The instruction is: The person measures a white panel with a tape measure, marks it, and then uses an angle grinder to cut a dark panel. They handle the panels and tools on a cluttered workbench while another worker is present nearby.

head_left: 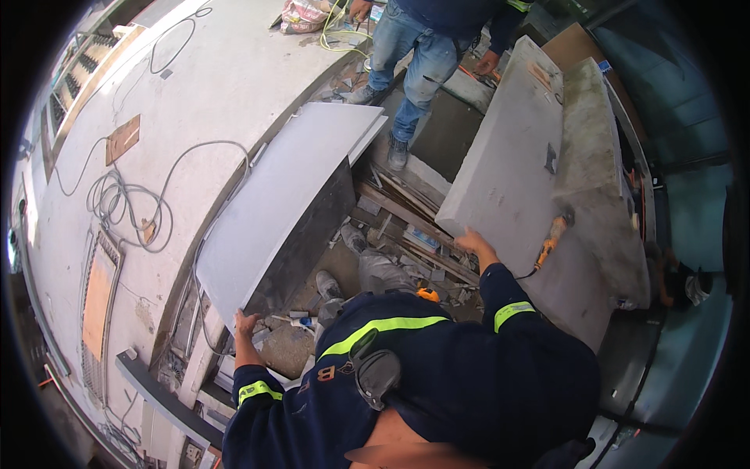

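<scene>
A large pale grey slab (pixel 289 172) with a dark grey side stands to the left, several thin sheets layered at its far end. At its near corner my left hand (pixel 245 324) is closed on the edge, with some fingers hidden. My right hand (pixel 473 242) reaches out to the near end of a long grey stone-like block (pixel 500 184), its fingers extended against the edge. On that block, beyond my right forearm, lies an orange angle grinder (pixel 553 242). A yellow tape measure (pixel 427 295) shows beside my body.
A co-worker in jeans (pixel 418 66) stands at the far end between slab and block. Wooden strips (pixel 406 211) and rubble lie by my boots. Coiled grey cable (pixel 117 199) and a wooden board (pixel 98 285) rest on the left floor. A dark metal beam (pixel 168 402) lies near left.
</scene>
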`<control>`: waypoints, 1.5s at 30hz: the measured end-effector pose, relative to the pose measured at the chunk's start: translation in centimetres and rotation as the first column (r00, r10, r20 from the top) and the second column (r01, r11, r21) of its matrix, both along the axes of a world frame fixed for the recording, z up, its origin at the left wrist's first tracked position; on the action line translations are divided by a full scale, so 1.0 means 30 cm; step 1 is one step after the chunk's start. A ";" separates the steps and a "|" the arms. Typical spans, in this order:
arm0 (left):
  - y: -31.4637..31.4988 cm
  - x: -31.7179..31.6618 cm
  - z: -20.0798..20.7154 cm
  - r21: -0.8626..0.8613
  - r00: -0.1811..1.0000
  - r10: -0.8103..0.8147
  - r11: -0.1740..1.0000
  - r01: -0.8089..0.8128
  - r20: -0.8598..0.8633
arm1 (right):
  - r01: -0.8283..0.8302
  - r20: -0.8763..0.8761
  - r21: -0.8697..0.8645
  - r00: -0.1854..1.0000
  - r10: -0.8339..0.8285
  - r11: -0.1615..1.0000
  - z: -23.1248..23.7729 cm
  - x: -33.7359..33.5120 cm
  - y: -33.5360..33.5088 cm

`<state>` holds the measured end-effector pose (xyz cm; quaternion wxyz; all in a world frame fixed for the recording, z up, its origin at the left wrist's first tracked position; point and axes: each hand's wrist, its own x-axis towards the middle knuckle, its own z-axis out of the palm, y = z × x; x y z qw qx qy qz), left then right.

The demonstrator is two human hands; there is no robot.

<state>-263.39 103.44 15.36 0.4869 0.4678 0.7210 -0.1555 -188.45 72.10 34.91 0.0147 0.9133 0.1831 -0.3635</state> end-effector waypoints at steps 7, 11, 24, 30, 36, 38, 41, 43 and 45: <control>-0.001 0.022 0.002 -0.060 0.981 0.183 0.982 -0.179 0.067 | -0.012 0.094 -0.067 0.995 0.018 0.998 -0.147 -0.008 0.004; 0.015 0.028 -0.002 -0.165 0.973 0.214 0.966 -0.198 0.089 | 0.188 -0.013 0.029 0.982 -0.188 0.982 -0.118 -0.063 0.022; 0.092 0.646 0.157 0.353 0.925 -0.346 0.855 0.380 -0.157 | 0.180 -0.089 -0.003 0.980 -0.179 0.984 -0.075 -0.067 0.102; 0.129 1.045 0.158 0.332 0.875 -0.485 0.823 0.461 -0.012 | 0.221 -0.139 0.000 0.966 -0.219 0.975 -0.070 -0.096 0.048; 0.129 1.105 0.114 0.265 0.877 -0.480 0.843 0.468 -0.020 | 0.231 -0.138 -0.015 0.963 -0.231 0.973 -0.025 -0.112 0.049; 0.115 1.120 0.077 0.281 0.857 -0.513 0.816 0.505 -0.048 | 0.235 -0.151 -0.035 0.960 -0.238 0.971 -0.001 -0.127 0.062; 0.121 1.120 0.031 0.281 0.848 -0.528 0.808 0.517 -0.041 | 0.257 -0.164 -0.042 0.951 -0.261 0.965 0.032 -0.138 0.082; 0.144 1.153 0.052 0.256 0.856 -0.517 0.824 0.505 -0.023 | 0.259 -0.183 -0.040 0.948 -0.262 0.965 0.044 -0.136 0.086; 0.231 1.255 0.145 0.111 0.807 -0.578 0.816 0.568 0.120 | 0.241 -0.141 -0.071 0.958 -0.249 0.968 0.041 -0.128 0.081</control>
